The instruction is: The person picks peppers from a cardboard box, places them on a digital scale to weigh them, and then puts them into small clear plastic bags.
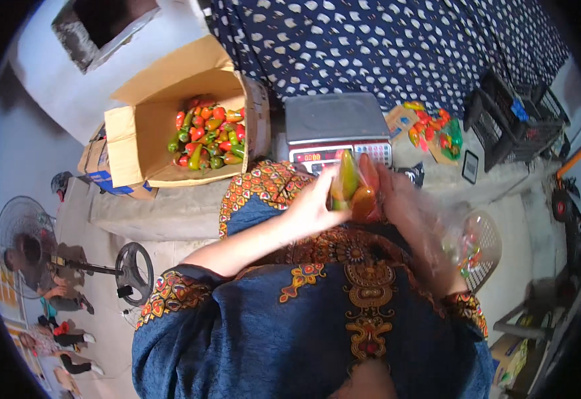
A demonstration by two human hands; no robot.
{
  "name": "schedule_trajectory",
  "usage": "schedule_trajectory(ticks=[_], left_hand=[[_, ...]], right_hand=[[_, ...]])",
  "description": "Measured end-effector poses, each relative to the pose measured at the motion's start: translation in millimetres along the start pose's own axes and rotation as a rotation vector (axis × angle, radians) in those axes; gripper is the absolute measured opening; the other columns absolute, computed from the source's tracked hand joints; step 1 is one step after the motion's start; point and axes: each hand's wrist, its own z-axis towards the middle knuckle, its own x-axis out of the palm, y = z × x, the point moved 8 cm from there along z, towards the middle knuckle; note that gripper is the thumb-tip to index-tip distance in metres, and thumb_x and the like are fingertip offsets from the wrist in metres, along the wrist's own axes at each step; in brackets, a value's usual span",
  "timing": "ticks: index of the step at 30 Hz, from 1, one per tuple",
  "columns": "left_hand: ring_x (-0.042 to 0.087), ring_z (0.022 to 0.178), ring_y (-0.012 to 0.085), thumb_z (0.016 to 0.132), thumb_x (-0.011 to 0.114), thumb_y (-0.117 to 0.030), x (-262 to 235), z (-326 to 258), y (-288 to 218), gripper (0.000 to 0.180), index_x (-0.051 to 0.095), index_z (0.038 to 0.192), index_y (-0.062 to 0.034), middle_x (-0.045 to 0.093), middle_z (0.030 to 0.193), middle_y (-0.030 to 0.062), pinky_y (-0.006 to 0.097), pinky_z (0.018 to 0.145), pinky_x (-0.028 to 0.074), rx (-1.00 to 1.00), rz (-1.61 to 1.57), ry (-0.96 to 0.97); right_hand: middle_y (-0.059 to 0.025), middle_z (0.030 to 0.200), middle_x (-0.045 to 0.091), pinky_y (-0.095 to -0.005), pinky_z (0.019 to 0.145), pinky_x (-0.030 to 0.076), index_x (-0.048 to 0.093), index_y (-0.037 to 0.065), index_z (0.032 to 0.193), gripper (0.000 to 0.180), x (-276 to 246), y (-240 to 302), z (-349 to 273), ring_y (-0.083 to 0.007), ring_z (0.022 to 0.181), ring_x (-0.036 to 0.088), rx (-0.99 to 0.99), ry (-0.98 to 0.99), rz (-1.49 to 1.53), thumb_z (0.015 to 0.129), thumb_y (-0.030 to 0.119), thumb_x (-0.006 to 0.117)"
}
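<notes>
Dial centred on held peppers (348, 181), between left hand (322, 201) and right hand (398, 198). At 12 o'clock: weighing scale (334, 114) on bench (147, 219), cloth (370, 46) behind. At 10: cardboard box (149, 133), boxed peppers (211, 136) inside. At 2: loose peppers (430, 125), plastic crates (500, 136) farther out. Between 2 and 3: phone (470, 166). At 4: basket (492, 241).

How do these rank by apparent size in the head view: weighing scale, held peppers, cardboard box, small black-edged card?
Largest to smallest:
1. cardboard box
2. weighing scale
3. held peppers, probably enlarged by nearness to the camera
4. small black-edged card
</notes>
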Motion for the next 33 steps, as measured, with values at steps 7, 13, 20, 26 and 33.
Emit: schedule_trajectory(ticks=[7, 13, 20, 26, 33], left_hand=[[0.049, 0.103, 0.0196, 0.064, 0.068, -0.019, -0.9, 1.6, -29.0, 0.037, 0.062, 0.100, -0.0223, 0.055, 0.105, -0.0033, 0.048, 0.095, 0.026, 0.767, 0.715, 0.018], [0.048, 0.102, 0.0235, 0.080, 0.062, -0.020, -27.7, 31.7, -9.5, 0.027, 0.057, 0.106, -0.0147, 0.052, 0.106, 0.0057, 0.039, 0.092, 0.033, 0.431, 0.472, -0.207], [0.043, 0.120, 0.0176, 0.083, 0.069, -0.035, 33.9, 5.1, 43.4, 0.083, 0.018, 0.143, -0.0107, 0.042, 0.131, 0.0054, 0.032, 0.094, 0.040, -0.322, -0.608, 0.197], [0.045, 0.113, 0.0306, 0.069, 0.062, 0.003, -4.8, 1.4, -22.4, 0.051, 0.054, 0.116, -0.0145, 0.048, 0.122, 0.0127, 0.046, 0.096, 0.032, 0.620, 0.614, -0.112], [0.057, 0.105, 0.0178, 0.096, 0.047, -0.037, 53.6, -11.5, 37.5, 0.050, 0.032, 0.137, -0.0128, 0.053, 0.118, 0.0060, 0.037, 0.090, 0.048, -0.491, -1.422, 0.182]], right_hand=[[-0.0194, 0.085, 0.064, -0.0476, 0.076, 0.043, 0.058, 0.000, 0.105, 0.035, 15.4, -8.0, 7.8, -0.0357, 0.085, 0.061, -0.445, -0.070, -0.708, 0.097, 0.028, 0.038], [-0.0224, 0.085, 0.064, -0.0471, 0.076, 0.043, 0.063, -0.003, 0.090, 0.049, 6.6, -43.7, 24.5, -0.0377, 0.084, 0.060, -0.204, -0.114, -0.216, 0.098, 0.036, 0.035], [-0.0258, 0.085, 0.062, -0.0476, 0.074, 0.045, 0.064, -0.002, 0.084, 0.049, 14.7, -47.2, 17.1, -0.0424, 0.084, 0.059, -0.007, -0.233, 0.200, 0.095, 0.038, 0.039], [-0.0208, 0.083, 0.063, -0.0416, 0.069, 0.049, 0.063, 0.000, 0.090, 0.021, 32.1, -68.1, 28.8, -0.0333, 0.076, 0.062, -0.451, -0.303, 0.137, 0.082, 0.018, 0.055], [-0.0089, 0.104, 0.060, -0.0338, 0.080, 0.048, 0.056, 0.002, 0.107, 0.030, 57.2, -84.8, 33.0, -0.0206, 0.094, 0.058, 0.026, 0.020, 1.431, 0.095, 0.029, 0.047]])
